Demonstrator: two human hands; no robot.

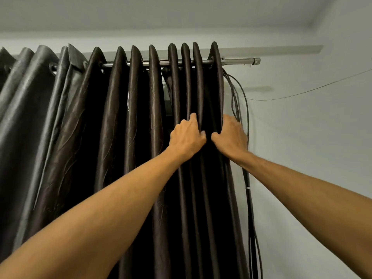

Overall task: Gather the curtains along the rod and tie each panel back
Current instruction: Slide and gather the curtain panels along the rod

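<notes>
A dark brown eyelet curtain hangs in deep folds from a metal rod high on the wall. Its right-hand folds are bunched close together near the rod's end. A second, greyer panel hangs at the left. My left hand grips a fold near the right end, fingers curled into the cloth. Beside it, my right hand grips the curtain's outer right edge, thumb toward the left hand. Both arms reach upward.
Several dark cables hang down the wall just right of the curtain's edge, behind my right hand. A thin wire stretches off to the right. The pale wall and ceiling fill the rest.
</notes>
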